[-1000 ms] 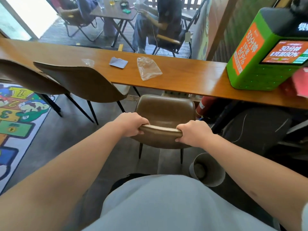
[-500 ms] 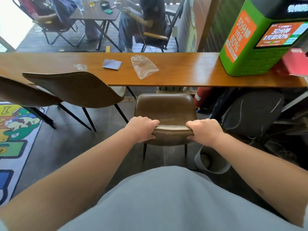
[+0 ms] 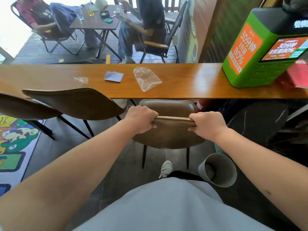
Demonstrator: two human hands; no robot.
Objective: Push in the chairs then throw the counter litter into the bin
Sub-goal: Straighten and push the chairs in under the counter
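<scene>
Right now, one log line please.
phase: pushing chair under counter | left hand, right hand: gripping backrest | litter: plastic bag, paper uncollected

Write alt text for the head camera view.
Both hands, left and right, grip a brown chair at a wooden counter. A plastic bag and paper lie on it.
</scene>
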